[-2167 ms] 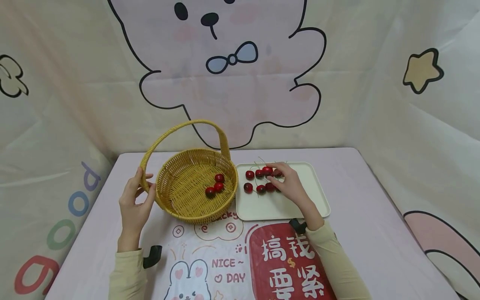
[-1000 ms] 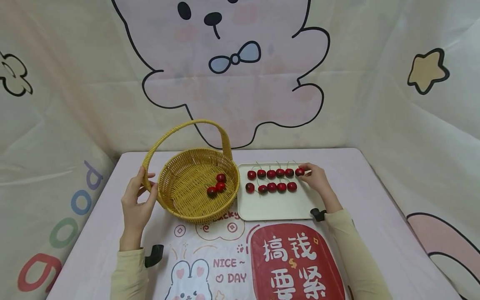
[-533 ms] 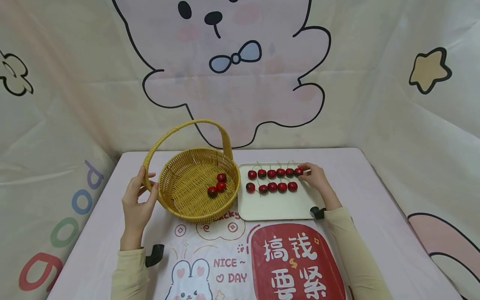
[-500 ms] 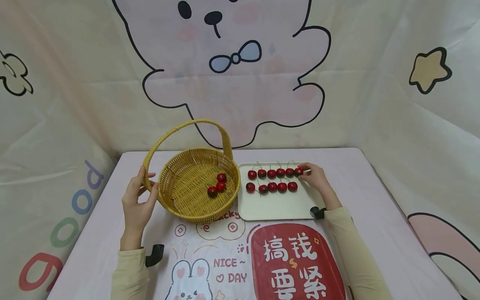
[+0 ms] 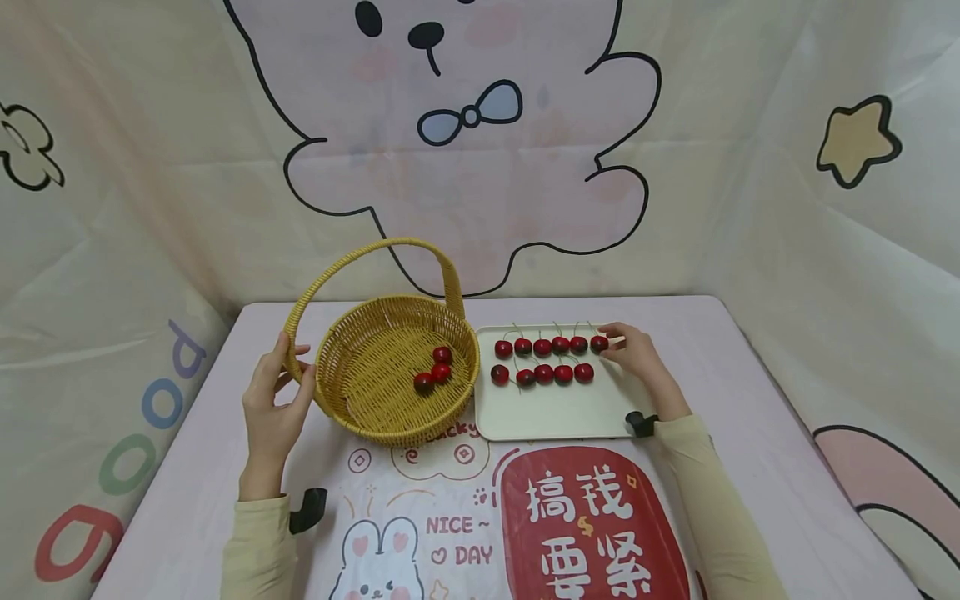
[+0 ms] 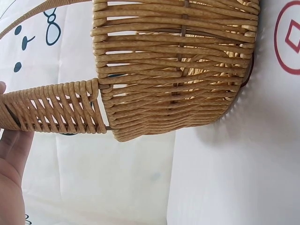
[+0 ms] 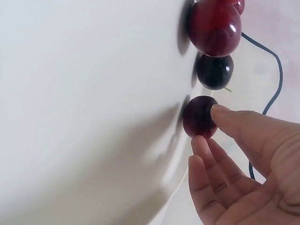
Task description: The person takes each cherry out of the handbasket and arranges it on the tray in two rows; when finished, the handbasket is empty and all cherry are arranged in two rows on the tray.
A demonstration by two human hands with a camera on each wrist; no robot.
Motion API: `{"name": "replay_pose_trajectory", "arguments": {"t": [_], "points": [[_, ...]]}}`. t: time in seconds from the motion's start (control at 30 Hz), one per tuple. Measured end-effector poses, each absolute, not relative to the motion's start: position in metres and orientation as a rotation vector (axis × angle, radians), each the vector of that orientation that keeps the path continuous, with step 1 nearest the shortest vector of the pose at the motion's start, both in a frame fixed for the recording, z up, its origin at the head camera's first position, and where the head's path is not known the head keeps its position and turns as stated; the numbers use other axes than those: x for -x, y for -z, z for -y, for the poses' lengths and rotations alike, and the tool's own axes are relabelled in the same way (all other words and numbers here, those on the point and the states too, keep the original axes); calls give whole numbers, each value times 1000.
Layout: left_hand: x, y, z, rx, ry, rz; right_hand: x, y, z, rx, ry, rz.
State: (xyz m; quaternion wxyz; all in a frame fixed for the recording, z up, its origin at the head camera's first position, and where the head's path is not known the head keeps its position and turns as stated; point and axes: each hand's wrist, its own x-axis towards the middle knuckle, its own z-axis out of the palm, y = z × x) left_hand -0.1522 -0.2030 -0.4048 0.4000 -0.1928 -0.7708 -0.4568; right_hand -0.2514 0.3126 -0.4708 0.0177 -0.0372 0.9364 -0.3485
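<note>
My left hand (image 5: 276, 408) grips the woven handle (image 6: 51, 107) of a yellow wicker basket (image 5: 360, 417) on the table's left half; several of its fingers are hidden behind the handle. Three dark red cherries (image 5: 441, 372) lie inside, toward the right. Beside the basket, a cream tray (image 5: 555, 417) bears two rows of stemmed cherries. At the right end of the back row, my right hand (image 5: 637, 354) has its thumb and fingertips loosely at the near edge of the last cherry (image 7: 199, 117), which sits on the tray. Other cherries (image 7: 215, 28) follow it in line.
The pale tablecloth (image 5: 750, 467) carries a printed rabbit (image 5: 378, 550) and a red patch with white characters (image 5: 585, 533). Patterned cloth walls (image 5: 750, 208) enclose the table behind and at both sides. The tall basket handle arches over the basket.
My right hand went from mid-tray to the back row's right end, where the last cherry came into view. Just now it has eased slightly right, showing more of that cherry. The left hand stays put.
</note>
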Motion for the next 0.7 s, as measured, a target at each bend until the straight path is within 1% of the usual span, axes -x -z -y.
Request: {"name": "replay_pose_trajectory", "arguments": {"t": [0.7], "points": [[152,406,203,498,1158,1941,255,477,-316,122,1083,-2899]]}}
